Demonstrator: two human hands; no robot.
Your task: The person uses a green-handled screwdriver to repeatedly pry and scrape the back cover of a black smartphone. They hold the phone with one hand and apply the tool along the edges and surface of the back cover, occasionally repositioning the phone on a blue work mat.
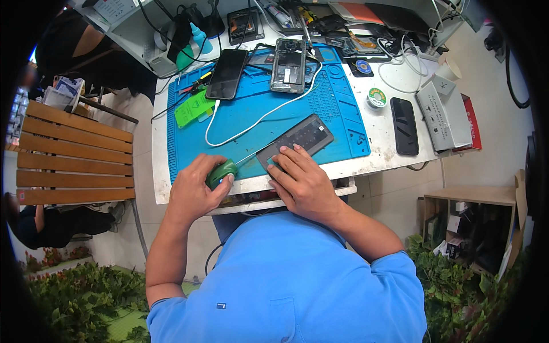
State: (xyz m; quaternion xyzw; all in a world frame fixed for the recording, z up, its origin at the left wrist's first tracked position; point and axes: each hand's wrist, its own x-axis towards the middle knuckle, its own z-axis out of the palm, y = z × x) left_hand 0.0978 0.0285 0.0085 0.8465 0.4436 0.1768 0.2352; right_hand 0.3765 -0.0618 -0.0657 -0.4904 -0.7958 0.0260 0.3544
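Observation:
My left hand is closed round a green squeeze bottle near the front edge of the blue work mat. A thin, pale spout runs from the bottle towards the left end of a dark grey phone panel, which lies slanted on the mat. My right hand holds that panel at its near side, fingers laid across its top and covering part of it. A small teal patch shows beside the fingers; I cannot make out what it is.
Behind lie a black phone by a white cable and an opened phone. A green card-like piece is at left. Rightwards are a round tin, another black phone and a white box.

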